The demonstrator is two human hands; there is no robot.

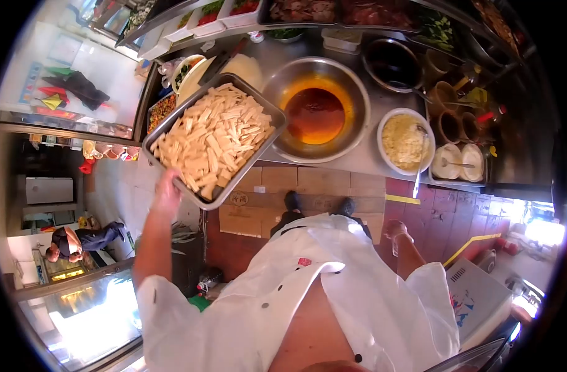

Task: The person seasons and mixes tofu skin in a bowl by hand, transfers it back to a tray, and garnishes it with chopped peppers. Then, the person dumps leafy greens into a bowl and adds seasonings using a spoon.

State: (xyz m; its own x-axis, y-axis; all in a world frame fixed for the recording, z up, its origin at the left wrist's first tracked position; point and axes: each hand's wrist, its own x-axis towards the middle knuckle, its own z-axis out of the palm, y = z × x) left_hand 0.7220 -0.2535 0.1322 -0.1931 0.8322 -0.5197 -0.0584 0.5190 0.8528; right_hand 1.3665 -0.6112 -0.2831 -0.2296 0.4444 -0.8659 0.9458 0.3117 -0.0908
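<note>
My left hand (167, 191) is closed on the near left rim of a metal tray (219, 199), with the thumb side against the edge. The tray is tilted in my view and heaped with pale cut strips (215, 136); its far side overlaps a round board. Just right of the tray stands a wide steel bowl (358, 93) with reddish-brown sauce and orange oil (314, 115) in it. Down beside my body, away from the counter, hangs my right hand (395, 230). Its fingers are curled, and what they hold, if anything, is hidden.
A white bowl (383, 149) of chopped pale yellow food with a spoon stands on the steel counter (373, 133). Behind it are a dark liquid-filled bowl (393, 65) and several seasoning pots (448, 127). A knife (218, 65) lies behind the tray. Cardboard (333, 180) covers the floor.
</note>
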